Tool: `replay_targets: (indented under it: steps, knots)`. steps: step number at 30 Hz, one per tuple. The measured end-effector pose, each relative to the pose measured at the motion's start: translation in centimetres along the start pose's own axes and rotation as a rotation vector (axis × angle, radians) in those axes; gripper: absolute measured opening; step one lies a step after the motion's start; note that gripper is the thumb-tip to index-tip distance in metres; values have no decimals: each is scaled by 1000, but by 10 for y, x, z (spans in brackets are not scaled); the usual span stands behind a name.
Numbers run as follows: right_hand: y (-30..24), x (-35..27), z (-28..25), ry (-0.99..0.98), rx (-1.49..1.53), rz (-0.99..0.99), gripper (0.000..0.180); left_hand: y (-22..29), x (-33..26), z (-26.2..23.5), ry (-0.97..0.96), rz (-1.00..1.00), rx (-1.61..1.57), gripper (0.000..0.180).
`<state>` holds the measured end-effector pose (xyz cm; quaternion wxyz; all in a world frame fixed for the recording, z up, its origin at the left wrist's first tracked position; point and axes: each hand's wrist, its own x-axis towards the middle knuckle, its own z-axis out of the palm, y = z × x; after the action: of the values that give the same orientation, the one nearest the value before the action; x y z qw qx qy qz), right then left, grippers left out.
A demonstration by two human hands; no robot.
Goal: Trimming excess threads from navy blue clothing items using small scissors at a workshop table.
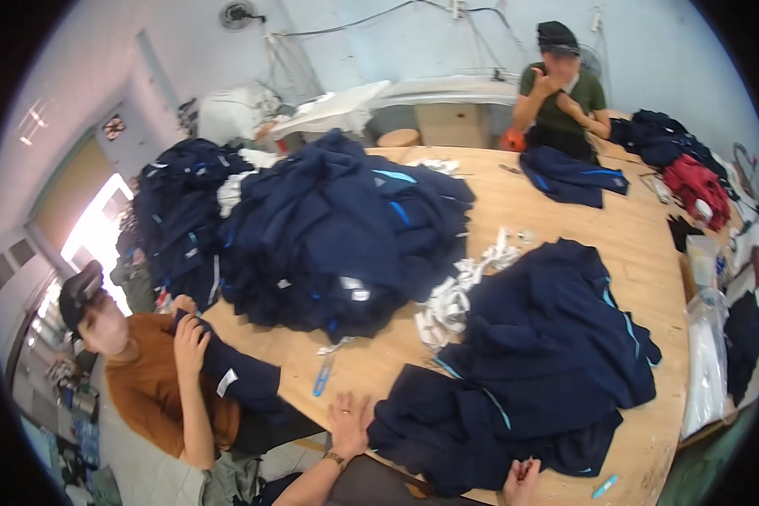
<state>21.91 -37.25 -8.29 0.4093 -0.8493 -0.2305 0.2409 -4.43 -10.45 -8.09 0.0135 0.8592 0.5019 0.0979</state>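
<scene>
A navy garment [430,422] with light-blue piping lies spread at the near edge of the wooden table. My left hand [351,422] rests flat on the table at the garment's left side, fingers stretched. At its lower edge is my right hand [523,481], its fingers curled together; whatever is between them is too small to make out. Behind the near garment, more navy garments [557,329] lie in a loose heap. A small light-blue tool [605,486] lies right of my right hand. Beyond my left hand sits a blue-handled tool [321,377].
A tall pile of navy garments [312,228] fills the table's far left, with white strips [447,308] beside it. At the left, a person in brown [156,379] holds a navy garment. Another person [565,101] stands at the far side. Plastic bags [707,354] hang at the right.
</scene>
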Motion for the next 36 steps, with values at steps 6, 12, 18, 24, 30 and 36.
replay_targets:
  steps: [6, 12, 18, 24, 30, 36]
  knots:
    - [88, 9, 38, 3, 43, -88, 17, 7, -2, -12, -22, -19, -70, 52]
    - [-2, -3, 4, 162, -173, -184, 18, 8, 0, -14, 5, -29, -105, 51]
    - [-31, -3, 3, 236, -210, -74, 26, 7, -2, -7, -1, -40, -180, 51]
    - [-35, -5, 10, 217, -416, -23, 27, 2, -10, -11, -80, -43, -231, 58]
    - [-21, -9, 12, 225, -300, -119, 16, 0, -4, -26, -168, 30, -218, 56]
    - [-18, -8, 16, 271, -324, -152, 16, -6, -5, -27, -167, 61, -225, 57]
